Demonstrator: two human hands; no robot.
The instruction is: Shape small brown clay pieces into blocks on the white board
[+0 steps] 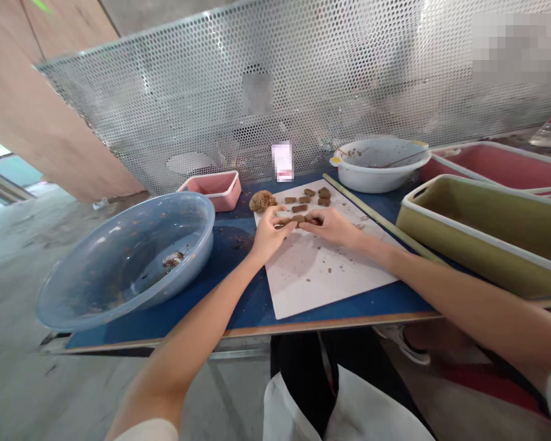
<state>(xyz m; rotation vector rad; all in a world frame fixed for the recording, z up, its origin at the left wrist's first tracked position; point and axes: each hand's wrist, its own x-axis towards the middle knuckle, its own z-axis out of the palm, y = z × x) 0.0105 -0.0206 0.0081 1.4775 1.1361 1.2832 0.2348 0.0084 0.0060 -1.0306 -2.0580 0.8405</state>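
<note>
- The brown piece (303, 218) lies on the white sheet (321, 275), pinched between the narrowed fingertips of the left hand (268, 231) and the right hand (333, 226).
- The fingers cover much of the piece, so its shape is hard to make out.
- More brown pieces (311, 197) lie just beyond it, with a brown lump (262, 200) at the sheet's corner.
- A blue basin (128, 257) sits to the left; a white bowl (379, 162), a stick (380, 217) and a green tray (486, 226) to the right.

2 hands (268, 234), about 8 brown pieces (299, 208), 1 lump (262, 200), 2 bowls (114, 245), 3 trays (477, 223)
</note>
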